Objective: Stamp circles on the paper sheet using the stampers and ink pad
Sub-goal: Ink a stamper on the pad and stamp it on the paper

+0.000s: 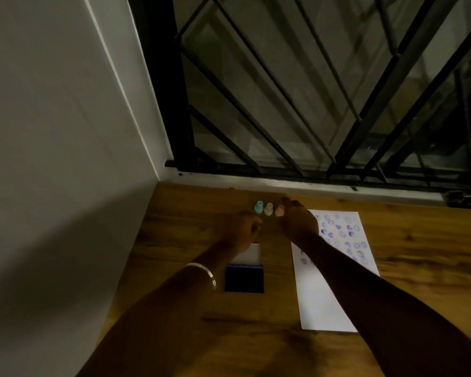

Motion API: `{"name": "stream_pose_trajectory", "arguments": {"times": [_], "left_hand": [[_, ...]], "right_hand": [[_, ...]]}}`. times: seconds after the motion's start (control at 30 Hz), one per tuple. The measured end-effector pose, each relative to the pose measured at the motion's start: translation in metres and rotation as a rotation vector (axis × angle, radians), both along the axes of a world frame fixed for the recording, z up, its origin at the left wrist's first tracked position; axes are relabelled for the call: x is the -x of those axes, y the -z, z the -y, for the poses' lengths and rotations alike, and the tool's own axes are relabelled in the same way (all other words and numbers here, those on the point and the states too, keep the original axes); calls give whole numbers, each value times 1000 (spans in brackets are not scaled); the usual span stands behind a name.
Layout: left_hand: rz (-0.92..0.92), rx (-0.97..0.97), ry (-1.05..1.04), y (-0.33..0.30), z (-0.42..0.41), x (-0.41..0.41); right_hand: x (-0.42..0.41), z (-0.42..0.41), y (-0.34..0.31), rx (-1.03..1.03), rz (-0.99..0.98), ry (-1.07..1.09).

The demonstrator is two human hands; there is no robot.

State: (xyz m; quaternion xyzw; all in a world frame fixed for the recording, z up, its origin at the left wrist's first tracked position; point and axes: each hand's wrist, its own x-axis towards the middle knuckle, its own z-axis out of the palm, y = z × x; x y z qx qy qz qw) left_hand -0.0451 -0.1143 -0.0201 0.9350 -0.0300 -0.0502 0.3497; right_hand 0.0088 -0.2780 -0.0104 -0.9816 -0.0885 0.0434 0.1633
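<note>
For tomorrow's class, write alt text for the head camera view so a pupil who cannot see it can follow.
Two hands reach over a wooden table toward three small stampers: the right hand at the pink stamper, the left hand near the teal stamper, a beige stamper between them. An open ink pad lies nearer, left of a partly stamped paper sheet.

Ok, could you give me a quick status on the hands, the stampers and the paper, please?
Right hand at the pink stamper, grip unclear. Left hand curled, contents hidden. Ink pad open. Paper sheet part stamped; right forearm crosses it.
</note>
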Motion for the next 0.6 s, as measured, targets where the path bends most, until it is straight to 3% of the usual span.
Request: {"name": "stream_pose_trajectory", "arguments": {"times": [0.33, 0.6], "left_hand": [[20, 4, -55, 2, -3, 11], [65, 82, -29, -17, -2, 48]], "right_hand": [[7, -3, -6, -9, -27, 25], [60, -20, -34, -33, -62, -121]]}}
